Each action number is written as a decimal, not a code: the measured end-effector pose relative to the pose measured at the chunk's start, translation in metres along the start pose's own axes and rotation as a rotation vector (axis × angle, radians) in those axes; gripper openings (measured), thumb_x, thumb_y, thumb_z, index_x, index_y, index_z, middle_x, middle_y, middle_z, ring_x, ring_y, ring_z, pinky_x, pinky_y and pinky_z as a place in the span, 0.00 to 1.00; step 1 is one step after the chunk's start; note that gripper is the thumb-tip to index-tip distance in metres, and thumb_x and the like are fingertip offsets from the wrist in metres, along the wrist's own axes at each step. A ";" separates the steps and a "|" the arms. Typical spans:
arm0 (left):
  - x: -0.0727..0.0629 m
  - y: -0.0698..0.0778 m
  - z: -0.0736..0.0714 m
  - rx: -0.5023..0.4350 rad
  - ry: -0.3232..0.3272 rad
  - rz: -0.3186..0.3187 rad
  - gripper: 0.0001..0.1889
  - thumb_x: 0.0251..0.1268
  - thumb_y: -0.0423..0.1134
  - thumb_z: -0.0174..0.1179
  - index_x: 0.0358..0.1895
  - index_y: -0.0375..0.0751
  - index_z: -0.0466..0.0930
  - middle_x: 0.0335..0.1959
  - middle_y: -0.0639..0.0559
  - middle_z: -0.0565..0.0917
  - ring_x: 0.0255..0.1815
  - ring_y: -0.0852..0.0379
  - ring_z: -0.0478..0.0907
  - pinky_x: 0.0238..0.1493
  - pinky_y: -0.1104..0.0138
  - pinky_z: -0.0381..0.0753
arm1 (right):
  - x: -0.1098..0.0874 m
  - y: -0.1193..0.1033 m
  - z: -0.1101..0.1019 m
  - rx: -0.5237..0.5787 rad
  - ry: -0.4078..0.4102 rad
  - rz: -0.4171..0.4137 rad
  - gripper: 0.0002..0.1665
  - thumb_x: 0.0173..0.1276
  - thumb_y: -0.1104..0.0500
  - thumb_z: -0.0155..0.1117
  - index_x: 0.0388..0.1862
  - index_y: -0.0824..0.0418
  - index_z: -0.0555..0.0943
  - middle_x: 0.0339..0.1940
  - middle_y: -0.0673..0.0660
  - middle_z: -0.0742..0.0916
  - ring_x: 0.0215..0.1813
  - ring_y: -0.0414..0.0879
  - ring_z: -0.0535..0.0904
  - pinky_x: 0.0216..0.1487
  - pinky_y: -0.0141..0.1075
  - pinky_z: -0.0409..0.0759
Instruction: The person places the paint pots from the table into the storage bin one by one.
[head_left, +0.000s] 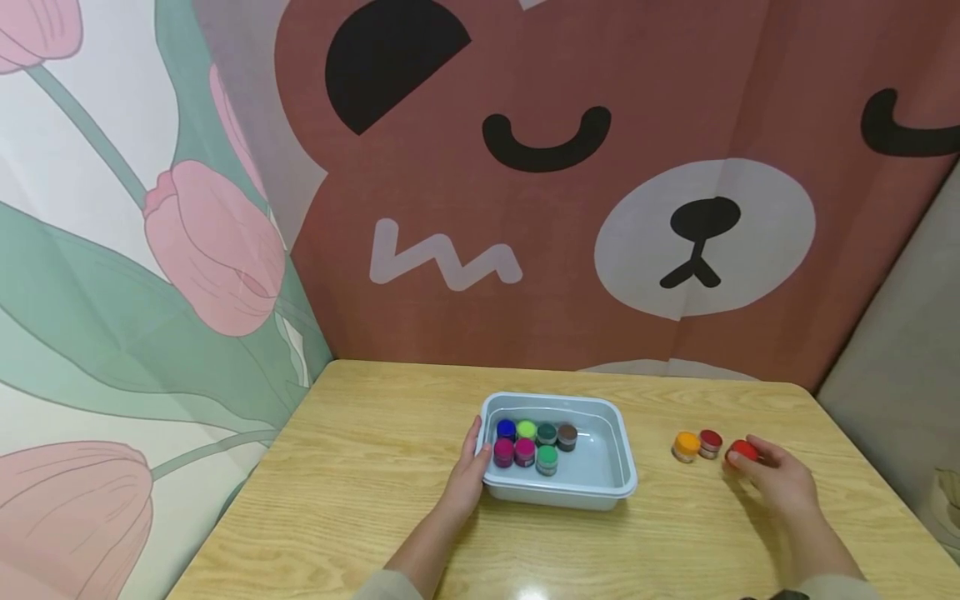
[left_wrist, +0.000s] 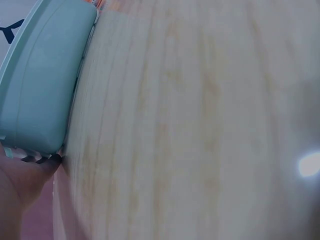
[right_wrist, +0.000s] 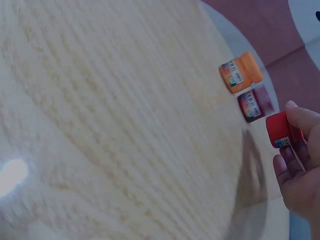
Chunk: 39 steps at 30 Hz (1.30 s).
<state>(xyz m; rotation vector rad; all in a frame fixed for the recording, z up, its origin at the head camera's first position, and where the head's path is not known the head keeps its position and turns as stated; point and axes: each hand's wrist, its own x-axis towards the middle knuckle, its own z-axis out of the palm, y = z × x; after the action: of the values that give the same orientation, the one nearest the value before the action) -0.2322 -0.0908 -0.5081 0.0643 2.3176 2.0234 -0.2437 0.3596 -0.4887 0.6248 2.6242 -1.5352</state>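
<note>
On the table, a pale blue plastic basin (head_left: pixel 588 492) holds several small paint jars, among them a blue one (head_left: pixel 506 430), a brown one (head_left: pixel 567 437) and a green one (head_left: pixel 547 460). My left hand (head_left: pixel 467 479) grips the basin's left end, its thumb at the rim; the left wrist view shows that hand (left_wrist: pixel 25 177) against the basin's end wall (left_wrist: pixel 45 75). Between thumb and fingers, my right hand (head_left: pixel 783 483) pinches a red paint jar (right_wrist: pixel 278 130). Just left of it stand a dark red jar (head_left: pixel 709 443) and an orange jar (head_left: pixel 686 447).
The wooden table (head_left: pixel 360 467) reaches back to a wall hanging with a bear's face (head_left: pixel 675 108). A tulip-patterned curtain (head_left: pixel 90 275) hangs on the left. At the far right edge is a partly visible pale object (head_left: pixel 947 500).
</note>
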 end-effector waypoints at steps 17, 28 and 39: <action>-0.001 0.001 -0.001 0.006 -0.006 -0.005 0.30 0.79 0.49 0.39 0.80 0.55 0.44 0.81 0.44 0.49 0.80 0.34 0.42 0.74 0.32 0.42 | -0.017 -0.038 0.002 -0.048 -0.022 -0.207 0.51 0.66 0.36 0.62 0.77 0.64 0.59 0.50 0.41 0.80 0.39 0.15 0.65 0.37 0.17 0.72; -0.001 0.003 -0.001 0.004 -0.003 0.015 0.30 0.80 0.46 0.40 0.80 0.53 0.45 0.81 0.44 0.49 0.80 0.35 0.41 0.75 0.34 0.40 | -0.027 -0.068 0.025 -0.028 -0.123 -0.291 0.49 0.67 0.39 0.63 0.76 0.65 0.59 0.63 0.65 0.77 0.39 0.18 0.70 0.41 0.23 0.79; 0.000 0.001 0.000 0.013 0.000 0.014 0.30 0.80 0.45 0.39 0.80 0.52 0.45 0.81 0.44 0.48 0.80 0.35 0.41 0.76 0.35 0.40 | -0.041 -0.103 0.061 -0.040 -0.188 -0.367 0.42 0.65 0.44 0.68 0.72 0.62 0.67 0.61 0.68 0.77 0.43 0.38 0.75 0.34 0.30 0.77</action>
<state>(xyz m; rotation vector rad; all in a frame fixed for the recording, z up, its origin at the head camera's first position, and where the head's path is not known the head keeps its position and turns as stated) -0.2319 -0.0912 -0.5073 0.0816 2.3367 2.0153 -0.2531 0.2508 -0.4247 -0.0115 2.7200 -1.5271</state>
